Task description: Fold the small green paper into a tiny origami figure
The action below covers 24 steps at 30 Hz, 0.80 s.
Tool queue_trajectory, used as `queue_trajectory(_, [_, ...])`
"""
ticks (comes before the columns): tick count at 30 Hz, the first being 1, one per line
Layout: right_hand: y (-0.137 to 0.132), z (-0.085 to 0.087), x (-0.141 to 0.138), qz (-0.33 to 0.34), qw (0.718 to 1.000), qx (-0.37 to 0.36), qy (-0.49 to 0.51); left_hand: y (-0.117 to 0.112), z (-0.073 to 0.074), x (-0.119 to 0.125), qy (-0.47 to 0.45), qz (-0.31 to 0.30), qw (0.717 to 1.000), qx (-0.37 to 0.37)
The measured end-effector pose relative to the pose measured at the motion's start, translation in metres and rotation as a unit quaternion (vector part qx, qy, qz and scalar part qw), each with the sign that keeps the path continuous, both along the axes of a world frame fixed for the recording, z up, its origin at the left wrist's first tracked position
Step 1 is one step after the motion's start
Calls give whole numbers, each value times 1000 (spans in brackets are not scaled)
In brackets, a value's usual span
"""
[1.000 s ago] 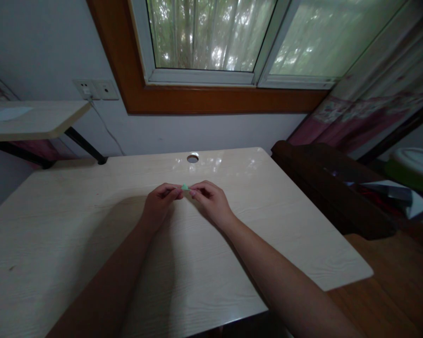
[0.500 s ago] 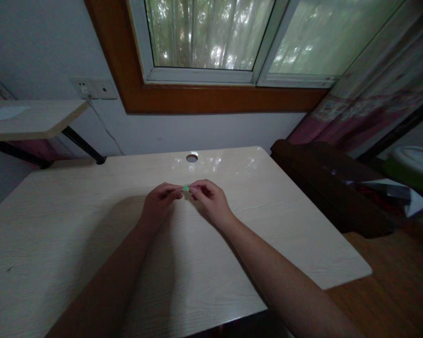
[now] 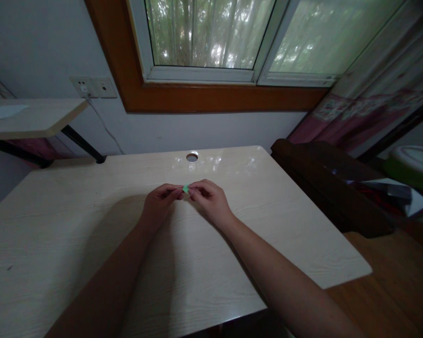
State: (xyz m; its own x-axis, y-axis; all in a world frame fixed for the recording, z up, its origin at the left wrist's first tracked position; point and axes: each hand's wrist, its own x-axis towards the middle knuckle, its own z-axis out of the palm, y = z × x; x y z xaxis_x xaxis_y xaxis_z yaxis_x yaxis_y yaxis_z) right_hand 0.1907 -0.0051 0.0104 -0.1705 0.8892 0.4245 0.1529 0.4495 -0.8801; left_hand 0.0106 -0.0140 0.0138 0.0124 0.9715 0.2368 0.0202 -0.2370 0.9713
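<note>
Between my fingertips is a small bright green piece (image 3: 185, 188), too small to name; it looks thin, like folded paper. My left hand (image 3: 160, 203) pinches it from the left with thumb and forefinger. From the other side, my right hand (image 3: 211, 199) grips it the same way. Both hands are close together over the far middle part of the pale wood-grain table (image 3: 285, 225). Most of the piece is covered by the fingers.
A round cable hole (image 3: 192, 157) lies beyond my hands near the back edge. At left, a raised shelf (image 3: 31, 119) stands on black legs. A cord (image 3: 105, 126) hangs from the wall socket (image 3: 93, 88). Dark wooden furniture (image 3: 324, 188) sits off the right edge.
The green piece has turned slightly between my fingertips and shows a more angular face. Both hands have stayed almost in place.
</note>
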Motion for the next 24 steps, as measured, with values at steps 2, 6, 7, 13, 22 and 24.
queue_trajectory(2, [-1,1,1,-3,1000,17,-16,0,0,0,-7,-3,1000,1])
queue_trajectory(6, [-2,4,2,-2,999,39,-37,0,-3,-1,-9,-17,1000,4])
queue_trajectory(7, [-2,5,2,-2,998,42,-39,0,-4,-1,-8,-20,1000,4])
queue_trajectory(13, [0,5,2,-3,996,65,-62,1,-6,-1,-36,-22,999,-6])
queue_trajectory(22, [1,3,1,1,995,82,-56,-1,-3,1,-17,-33,999,6])
queue_trajectory(24, [1,3,1,4,995,79,-59,0,-4,1,-4,-29,999,14])
